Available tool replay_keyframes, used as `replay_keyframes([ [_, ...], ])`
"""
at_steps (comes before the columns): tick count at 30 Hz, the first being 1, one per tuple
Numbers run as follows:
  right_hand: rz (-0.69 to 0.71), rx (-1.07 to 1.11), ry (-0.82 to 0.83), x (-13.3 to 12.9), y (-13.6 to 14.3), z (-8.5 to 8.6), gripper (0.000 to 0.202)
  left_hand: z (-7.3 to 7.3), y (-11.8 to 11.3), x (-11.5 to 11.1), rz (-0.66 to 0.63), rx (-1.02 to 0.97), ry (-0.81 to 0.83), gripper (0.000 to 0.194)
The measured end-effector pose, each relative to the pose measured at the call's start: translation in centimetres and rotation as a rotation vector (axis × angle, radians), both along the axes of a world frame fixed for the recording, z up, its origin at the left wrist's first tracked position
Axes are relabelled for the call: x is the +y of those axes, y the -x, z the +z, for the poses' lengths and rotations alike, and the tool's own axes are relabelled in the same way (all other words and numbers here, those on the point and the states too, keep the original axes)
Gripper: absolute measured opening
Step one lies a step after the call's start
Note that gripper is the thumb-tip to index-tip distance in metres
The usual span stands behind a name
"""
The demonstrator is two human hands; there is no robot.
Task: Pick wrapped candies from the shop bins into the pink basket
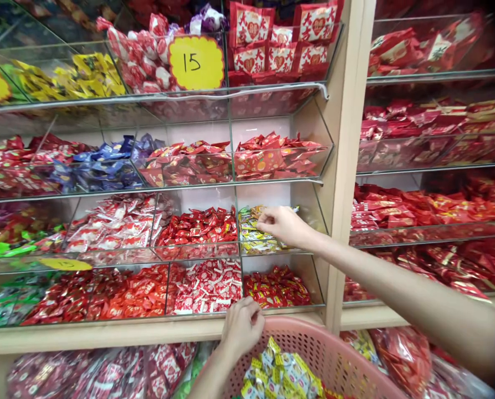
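Yellow-wrapped candies are being prevented from spilling by the clear-fronted bin, under the half-curled right hand, and the pink basket, beside the loosely curled left hand; any grasp is being hidden.

right fingers curled (too hidden to tell whether they hold anything) | yellow-and-white shelf sweets beside them | red sweets to their left | left fingers below them, at the rim of the pink basket | yellow-and-white basket sweets beneath left fingers
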State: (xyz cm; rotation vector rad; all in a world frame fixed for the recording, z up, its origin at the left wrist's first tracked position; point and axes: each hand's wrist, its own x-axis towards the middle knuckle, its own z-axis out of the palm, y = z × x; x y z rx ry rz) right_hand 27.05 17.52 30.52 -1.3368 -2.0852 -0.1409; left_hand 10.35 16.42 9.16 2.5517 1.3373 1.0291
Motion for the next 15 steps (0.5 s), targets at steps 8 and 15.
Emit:
replay_keyframes([
  [8, -0.268, -0.294, 0.343, 4.2, 3.2, 1.5, 0.031, 0.0, 0.2, 0.1, -0.009, -0.012, -0.005, 0.017],
  [15, -0.294, -0.306, 0.390, 5.1, 3.4, 1.0, 0.044, 0.0, 0.2, 0.2, -0.019, -0.031, -0.004, 0.016],
])
